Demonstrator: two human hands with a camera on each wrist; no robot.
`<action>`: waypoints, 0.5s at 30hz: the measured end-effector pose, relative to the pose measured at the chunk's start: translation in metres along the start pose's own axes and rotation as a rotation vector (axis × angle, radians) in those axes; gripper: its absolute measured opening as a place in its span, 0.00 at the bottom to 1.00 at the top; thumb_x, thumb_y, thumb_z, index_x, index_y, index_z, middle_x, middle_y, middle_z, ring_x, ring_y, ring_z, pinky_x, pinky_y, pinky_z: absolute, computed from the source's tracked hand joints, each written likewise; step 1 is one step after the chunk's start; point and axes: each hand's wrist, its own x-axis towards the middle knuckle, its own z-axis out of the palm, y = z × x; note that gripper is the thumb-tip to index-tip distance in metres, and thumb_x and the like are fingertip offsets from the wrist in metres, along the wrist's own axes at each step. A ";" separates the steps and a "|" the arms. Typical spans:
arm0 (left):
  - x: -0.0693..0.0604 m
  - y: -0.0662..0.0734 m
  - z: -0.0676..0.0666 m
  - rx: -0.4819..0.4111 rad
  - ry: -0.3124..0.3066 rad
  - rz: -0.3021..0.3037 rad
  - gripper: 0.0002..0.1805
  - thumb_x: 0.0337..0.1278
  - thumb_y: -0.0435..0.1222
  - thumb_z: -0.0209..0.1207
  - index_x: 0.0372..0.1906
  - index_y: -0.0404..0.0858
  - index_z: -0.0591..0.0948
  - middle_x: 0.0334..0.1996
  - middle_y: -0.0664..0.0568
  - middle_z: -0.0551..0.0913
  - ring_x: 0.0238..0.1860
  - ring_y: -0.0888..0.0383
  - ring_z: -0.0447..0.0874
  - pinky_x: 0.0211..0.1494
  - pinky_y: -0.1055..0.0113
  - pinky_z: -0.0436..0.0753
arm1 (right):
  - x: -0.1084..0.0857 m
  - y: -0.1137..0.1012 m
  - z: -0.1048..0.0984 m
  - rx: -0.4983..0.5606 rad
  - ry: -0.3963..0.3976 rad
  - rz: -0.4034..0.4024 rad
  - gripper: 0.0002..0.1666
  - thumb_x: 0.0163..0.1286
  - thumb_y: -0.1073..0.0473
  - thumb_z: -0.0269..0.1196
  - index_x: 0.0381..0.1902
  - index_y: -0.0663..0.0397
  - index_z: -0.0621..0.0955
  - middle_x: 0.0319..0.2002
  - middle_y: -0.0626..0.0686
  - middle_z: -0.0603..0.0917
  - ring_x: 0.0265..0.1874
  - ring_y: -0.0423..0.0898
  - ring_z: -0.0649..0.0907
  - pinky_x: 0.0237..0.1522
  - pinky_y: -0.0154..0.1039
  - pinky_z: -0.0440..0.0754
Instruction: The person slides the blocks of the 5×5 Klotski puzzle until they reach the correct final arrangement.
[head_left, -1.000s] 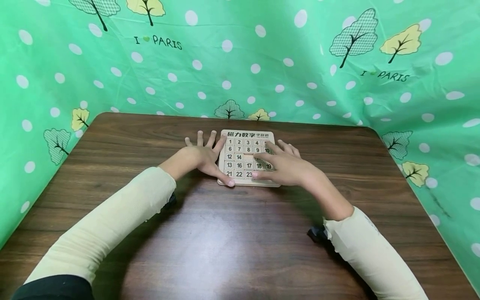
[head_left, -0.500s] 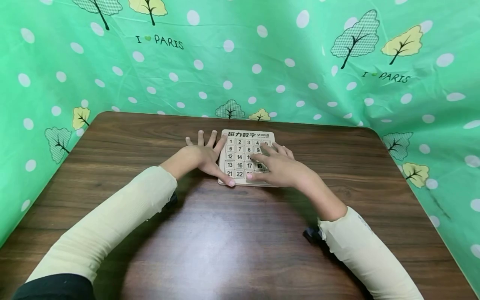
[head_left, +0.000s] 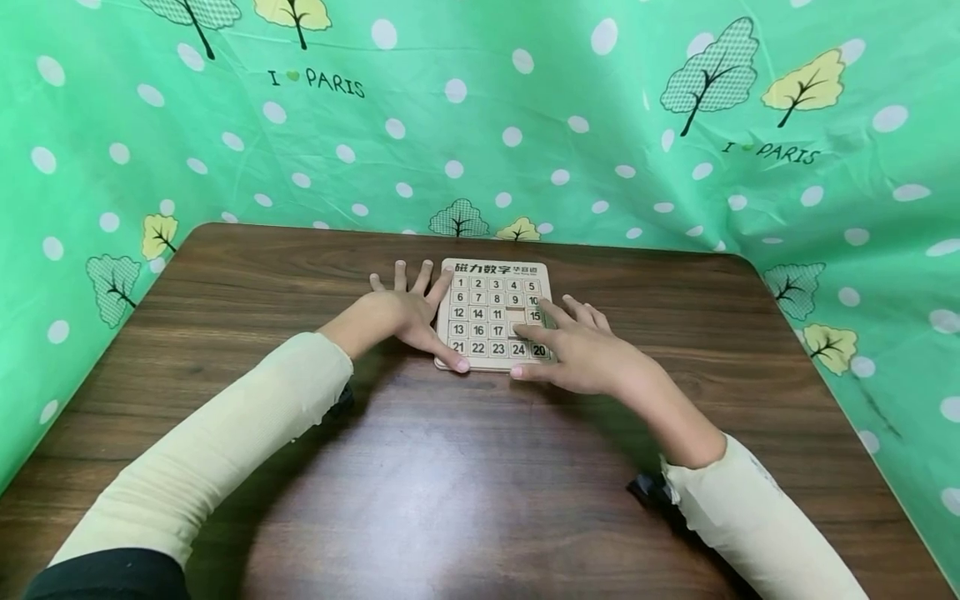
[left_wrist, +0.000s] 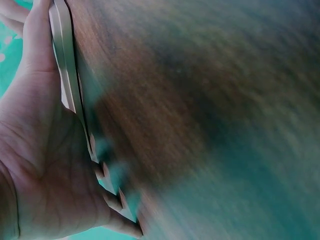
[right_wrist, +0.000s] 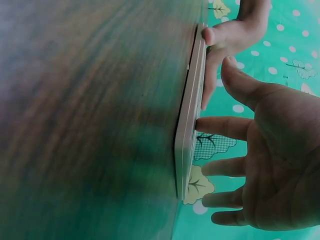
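A light wooden number slide puzzle point(head_left: 487, 364) lies flat on the table, its numbered tiles facing up. One gap shows below tile 9 point(head_left: 515, 300). My left hand point(head_left: 408, 317) lies along its left side with fingers spread, the thumb resting on the lower left corner. Over the right side reaches my right hand point(head_left: 581, 350). Its index fingertip touches the board in the fourth row, just under the gap, and covers the tile there. In the right wrist view that straight index finger point(right_wrist: 222, 126) meets the puzzle's face, while the other fingers stay off it.
The dark wooden table point(head_left: 420, 483) extends on all sides of the puzzle. Behind it hangs a green dotted curtain point(head_left: 480, 125) with printed trees. Pale sleeves point(head_left: 225, 450) cover both forearms.
Tile 11 has slid left into the third column, and the gap now lies in the fourth. My right hand moved left, then back right and nearer. The left hand stayed still.
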 end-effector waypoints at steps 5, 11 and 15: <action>0.006 -0.002 0.003 -0.003 0.010 -0.001 0.98 0.26 0.95 0.62 0.89 0.55 0.15 0.91 0.40 0.14 0.89 0.23 0.12 0.82 0.11 0.32 | 0.012 0.002 -0.002 -0.022 0.011 0.027 0.47 0.80 0.25 0.63 0.89 0.35 0.71 0.93 0.67 0.53 0.91 0.77 0.49 0.89 0.80 0.47; 0.000 0.000 0.000 -0.006 -0.002 0.007 0.93 0.39 0.90 0.64 0.90 0.54 0.16 0.91 0.40 0.15 0.89 0.24 0.13 0.84 0.12 0.32 | 0.015 -0.001 -0.003 -0.024 0.012 0.009 0.47 0.80 0.25 0.64 0.88 0.33 0.71 0.93 0.67 0.51 0.91 0.77 0.47 0.89 0.80 0.45; -0.001 -0.001 0.000 0.001 -0.002 0.007 0.92 0.41 0.90 0.64 0.89 0.53 0.16 0.91 0.39 0.14 0.89 0.23 0.13 0.83 0.12 0.33 | 0.010 -0.010 -0.001 -0.011 -0.007 -0.039 0.45 0.80 0.24 0.62 0.88 0.28 0.71 0.94 0.65 0.50 0.91 0.77 0.47 0.88 0.81 0.46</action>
